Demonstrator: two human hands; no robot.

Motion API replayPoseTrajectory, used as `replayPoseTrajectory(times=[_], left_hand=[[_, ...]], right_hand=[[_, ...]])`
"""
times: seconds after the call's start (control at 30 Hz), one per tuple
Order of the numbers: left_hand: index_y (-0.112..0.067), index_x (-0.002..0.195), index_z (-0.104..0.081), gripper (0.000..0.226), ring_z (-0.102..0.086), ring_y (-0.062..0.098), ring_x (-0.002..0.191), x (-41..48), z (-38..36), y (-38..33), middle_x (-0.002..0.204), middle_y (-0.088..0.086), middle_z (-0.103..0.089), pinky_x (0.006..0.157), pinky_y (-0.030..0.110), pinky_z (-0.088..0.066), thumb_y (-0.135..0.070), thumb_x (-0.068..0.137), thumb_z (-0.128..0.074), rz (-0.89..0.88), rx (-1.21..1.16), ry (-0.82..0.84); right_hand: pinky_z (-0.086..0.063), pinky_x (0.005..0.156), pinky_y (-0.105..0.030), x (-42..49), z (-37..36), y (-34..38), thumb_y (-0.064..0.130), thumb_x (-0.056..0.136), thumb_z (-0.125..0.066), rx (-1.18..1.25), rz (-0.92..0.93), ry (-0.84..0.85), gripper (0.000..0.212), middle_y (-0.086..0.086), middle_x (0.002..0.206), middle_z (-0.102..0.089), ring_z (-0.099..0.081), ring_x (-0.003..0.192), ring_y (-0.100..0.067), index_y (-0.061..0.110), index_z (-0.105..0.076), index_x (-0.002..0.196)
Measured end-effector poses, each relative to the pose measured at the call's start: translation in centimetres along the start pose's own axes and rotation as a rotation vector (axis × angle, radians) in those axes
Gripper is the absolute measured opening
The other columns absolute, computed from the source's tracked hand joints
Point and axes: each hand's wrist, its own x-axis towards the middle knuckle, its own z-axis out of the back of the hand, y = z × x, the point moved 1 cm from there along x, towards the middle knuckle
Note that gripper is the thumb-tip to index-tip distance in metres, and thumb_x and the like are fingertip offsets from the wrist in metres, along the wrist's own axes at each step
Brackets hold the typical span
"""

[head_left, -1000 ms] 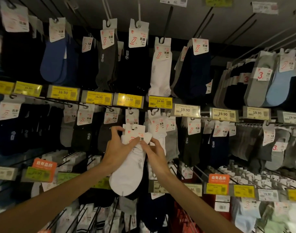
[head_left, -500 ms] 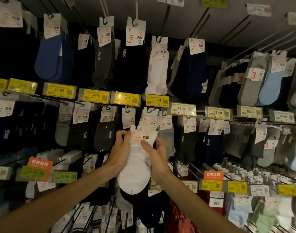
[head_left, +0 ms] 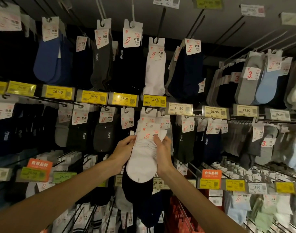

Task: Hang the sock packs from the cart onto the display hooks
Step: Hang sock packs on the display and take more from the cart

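Observation:
A white sock pack point(head_left: 142, 158) with a white and red card header is held up in front of the middle row of the sock wall. My left hand point(head_left: 122, 153) grips its left edge and my right hand point(head_left: 163, 153) grips its right edge near the header. The header sits just below a display hook point(head_left: 148, 111) that carries other white packs. I cannot tell whether the header is on the hook. The cart is out of view.
Rows of hooks hold dark, grey, blue and white sock packs all around. Yellow price tags point(head_left: 123, 99) line the rails. A dark sock pack point(head_left: 138, 192) hangs directly below the white one. Bare black hooks point(head_left: 162, 22) stick out at the top.
Both hands have lifted the white pack up and slightly right, closer to the hook with white packs. The grip has tightened around the pack's top.

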Motion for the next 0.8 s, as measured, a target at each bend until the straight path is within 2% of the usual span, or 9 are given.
replayPoseTrajectory(times=[0.07, 0.13, 0.27, 0.4, 0.5, 0.57, 0.7, 0.77, 0.8], left_hand=[[-0.028, 0.107, -0.071, 0.022, -0.067, 0.014, 0.099, 0.1, 0.1, 0.4, 0.106, 0.000, -0.072, 0.078, 0.023, -0.053, -0.021, 0.103, -0.050, -0.029, 0.024, -0.023], [-0.025, 0.111, -0.072, 0.027, -0.063, 0.009, 0.099, 0.2, 0.3, 0.6, 0.106, -0.003, -0.072, 0.083, 0.021, -0.050, -0.017, 0.104, -0.047, -0.090, 0.093, -0.054], [-0.029, 0.100, -0.072, 0.035, -0.062, 0.009, 0.093, 0.4, 0.7, 0.2, 0.091, -0.011, -0.071, 0.082, 0.019, -0.044, -0.012, 0.105, -0.042, -0.222, 0.190, -0.071], [-0.030, 0.105, -0.070, 0.036, -0.059, 0.006, 0.108, 0.6, 0.9, -0.8, 0.113, -0.007, -0.069, 0.085, 0.014, -0.043, -0.011, 0.105, -0.039, -0.303, 0.264, -0.050], [-0.025, 0.110, -0.070, 0.034, -0.060, 0.012, 0.110, 1.1, 1.2, -1.1, 0.114, -0.003, -0.069, 0.081, 0.014, -0.043, -0.012, 0.105, -0.039, -0.304, 0.305, -0.063], [-0.026, 0.109, -0.070, 0.034, -0.060, 0.014, 0.111, 1.2, 1.3, -1.3, 0.114, -0.003, -0.069, 0.081, 0.016, -0.043, -0.013, 0.105, -0.039, -0.303, 0.311, -0.066], [-0.036, 0.096, -0.068, 0.039, -0.055, 0.010, 0.116, 1.0, 1.6, -1.7, 0.120, -0.005, -0.065, 0.087, 0.015, -0.042, -0.012, 0.106, -0.039, -0.314, 0.315, -0.049], [-0.036, 0.095, -0.070, 0.041, -0.054, 0.013, 0.120, 0.9, 1.9, -1.7, 0.125, -0.003, -0.064, 0.094, 0.020, -0.044, -0.012, 0.105, -0.039, -0.315, 0.307, -0.040], [-0.035, 0.095, -0.071, 0.040, -0.055, 0.014, 0.120, 0.9, 2.0, -1.7, 0.126, -0.002, -0.064, 0.093, 0.020, -0.044, -0.012, 0.105, -0.040, -0.308, 0.298, -0.035]], right_hand=[[-0.055, 0.089, -0.042, 0.0, 0.4, 0.3, 0.019, 0.098, -0.057, -0.054, 0.001, 0.008, 0.031, -0.006, 0.118, -0.063, -0.065, 0.106, -0.023, 0.019, -0.042, 0.125], [-0.056, 0.081, -0.034, -0.1, 0.7, 0.8, 0.020, 0.098, -0.058, -0.131, 0.033, 0.023, 0.028, -0.003, 0.115, -0.065, -0.066, 0.100, -0.017, 0.021, -0.044, 0.122], [-0.057, 0.073, -0.027, -0.4, 0.8, 1.9, 0.021, 0.096, -0.061, -0.167, 0.061, 0.080, 0.026, 0.001, 0.105, -0.068, -0.068, 0.094, -0.014, 0.019, -0.048, 0.119], [-0.058, 0.075, -0.033, 0.0, 0.1, 3.3, 0.021, 0.095, -0.062, 0.038, 0.077, 0.118, 0.030, -0.006, 0.108, -0.072, -0.071, 0.096, -0.019, 0.016, -0.053, 0.124], [-0.057, 0.064, -0.027, 0.4, -0.7, 4.6, 0.019, 0.094, -0.063, 0.131, 0.064, 0.074, 0.035, 0.003, 0.086, -0.076, -0.073, 0.081, -0.012, 0.015, -0.052, 0.127], [-0.056, 0.059, -0.024, 0.8, -1.0, 5.0, 0.018, 0.095, -0.062, 0.126, 0.094, 0.057, 0.035, 0.006, 0.080, -0.075, -0.073, 0.074, -0.009, 0.013, -0.051, 0.128], [-0.053, 0.051, -0.021, 1.2, -1.1, 5.3, 0.018, 0.095, -0.062, 0.146, 0.072, -0.043, 0.036, 0.000, 0.088, -0.070, -0.070, 0.064, -0.006, 0.010, -0.053, 0.128], [-0.051, 0.046, -0.018, 1.3, -0.9, 5.5, 0.017, 0.095, -0.063, 0.160, 0.035, -0.041, 0.028, -0.002, 0.086, -0.069, -0.068, 0.056, -0.004, 0.009, -0.055, 0.121], [-0.050, 0.045, -0.018, 1.4, -0.7, 5.6, 0.016, 0.094, -0.063, 0.168, 0.025, -0.027, 0.022, -0.002, 0.085, -0.069, -0.068, 0.055, -0.004, 0.011, -0.057, 0.115]])
